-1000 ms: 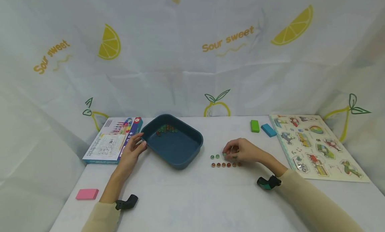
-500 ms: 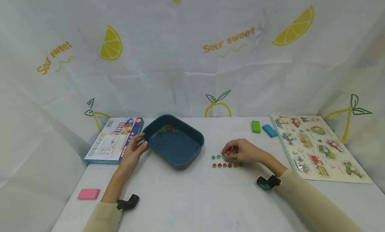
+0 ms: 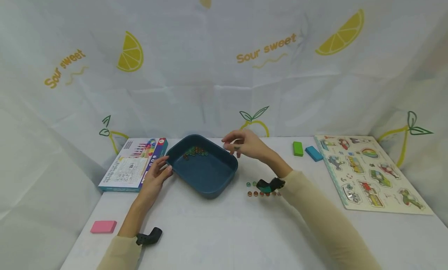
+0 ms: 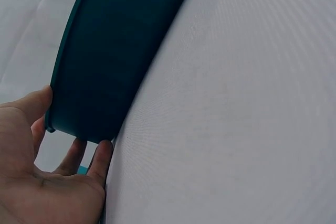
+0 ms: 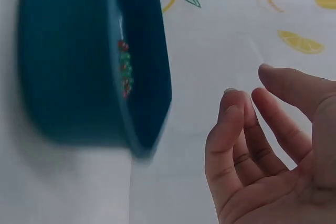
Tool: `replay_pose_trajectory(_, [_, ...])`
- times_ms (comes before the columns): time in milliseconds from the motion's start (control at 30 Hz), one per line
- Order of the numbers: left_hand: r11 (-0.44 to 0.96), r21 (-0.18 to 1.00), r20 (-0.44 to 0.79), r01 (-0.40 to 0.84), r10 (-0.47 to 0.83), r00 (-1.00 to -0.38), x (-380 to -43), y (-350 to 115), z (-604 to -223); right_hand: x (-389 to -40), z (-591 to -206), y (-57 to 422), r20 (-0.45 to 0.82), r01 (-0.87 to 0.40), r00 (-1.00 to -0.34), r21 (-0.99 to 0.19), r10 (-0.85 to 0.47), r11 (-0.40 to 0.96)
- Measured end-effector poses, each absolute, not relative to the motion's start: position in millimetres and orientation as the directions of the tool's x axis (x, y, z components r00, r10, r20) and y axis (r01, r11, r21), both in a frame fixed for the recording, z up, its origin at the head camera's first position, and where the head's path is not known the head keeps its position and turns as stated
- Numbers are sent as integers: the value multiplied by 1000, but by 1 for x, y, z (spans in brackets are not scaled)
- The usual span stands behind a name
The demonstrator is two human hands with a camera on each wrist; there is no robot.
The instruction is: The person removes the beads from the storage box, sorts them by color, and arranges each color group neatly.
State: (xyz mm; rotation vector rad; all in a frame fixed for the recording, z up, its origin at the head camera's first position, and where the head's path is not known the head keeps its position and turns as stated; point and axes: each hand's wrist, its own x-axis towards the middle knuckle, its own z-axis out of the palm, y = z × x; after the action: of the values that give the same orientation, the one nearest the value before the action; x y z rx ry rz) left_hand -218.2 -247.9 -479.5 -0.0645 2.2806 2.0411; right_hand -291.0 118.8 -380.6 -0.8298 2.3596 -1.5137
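On a white bench (image 3: 217, 235), a blue tray (image 3: 210, 169) sits, its corner clamped in the fingers of the left hand (image 3: 155, 175), apparently for steadiness; the right hand (image 3: 246, 143) hovers nearby, empty, fingers apart. Loose beads (image 3: 196, 150) cluster inside; lined-up beads (image 3: 256, 194) outside seem separated by colour.

The tabletop (image 3: 224, 231) carries one blue bin (image 3: 206, 171), with small marbles (image 3: 196, 150) too crowded to count. Between it and the right edge, six orange beads (image 3: 256, 194), some partly covered, and two green beads (image 3: 248, 184) show. Of three blocks, one pink block (image 3: 103, 227) lies near the left edge, one green block (image 3: 298, 148) and one blue block (image 3: 314, 153) toward the far edge. One box (image 3: 122, 171) lies by the far left corner, one puzzle board (image 3: 362, 176) by the far right.
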Motion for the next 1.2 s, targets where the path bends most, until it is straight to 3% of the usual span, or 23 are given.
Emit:
replay_pose_trajectory(267, [101, 992, -75, -71, 37, -996, -219, -248, -480, -322, -394, 33, 56, -268, -831, -913, -554, 309])
replay_pose_trajectory(533, [115, 990, -89, -86, 20, -996, -216, -251, -478, -324, -430, -25, -9, -282, -854, -832, -520, 478])
replay_pose_trajectory(733, [104, 992, -76, -73, 31, -997, -218, -249, -479, -320, -440, -43, -24, -280, -900, -734, -435, 619])
replay_pose_trajectory(1033, [93, 993, -72, -68, 33, -997, -217, -248, -479, -317, -440, -54, -35, -299, -915, -613, -403, 732])
replay_pose_trajectory(1200, [91, 993, -74, -70, 36, -997, -218, -248, -480, -321, -446, -49, -21, -298, -909, -666, -416, 684])
